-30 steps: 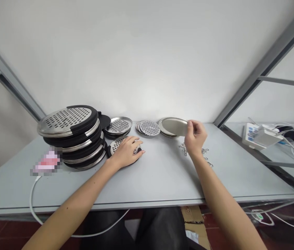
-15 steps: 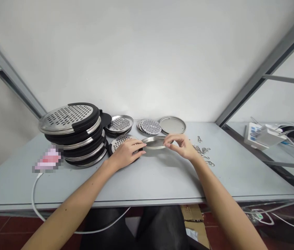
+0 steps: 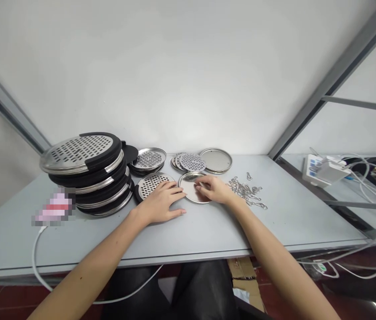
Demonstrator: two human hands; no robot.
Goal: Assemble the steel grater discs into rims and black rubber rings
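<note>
My left hand (image 3: 161, 202) lies palm down with its fingers spread, partly covering a perforated metal grater disc (image 3: 152, 184) with black edging. To its right, a shallow round metal dish (image 3: 190, 192) with a raised rim rests flat on the table. Over the right part of this dish is my right hand (image 3: 215, 189), fingers bent and thumb slightly apart from them, with nothing visible between. Behind the dish lie several small perforated grater discs (image 3: 192, 162), fanned out. Wire clips (image 3: 246, 191) are scattered beside my right wrist.
A tall, leaning stack of black-edged grater discs (image 3: 88, 153) stands at the left. Against the wall are a stack of dishes with a perforated disc (image 3: 149, 160) and another dish (image 3: 216, 159). A pixelated pink object (image 3: 54, 208) with a white cable sits left; a power strip (image 3: 310, 169) is right.
The metal dish, tilted up between both hands before, now lies flat on the table. My left hand has come off its rim and spread; my right hand has moved over the dish.
</note>
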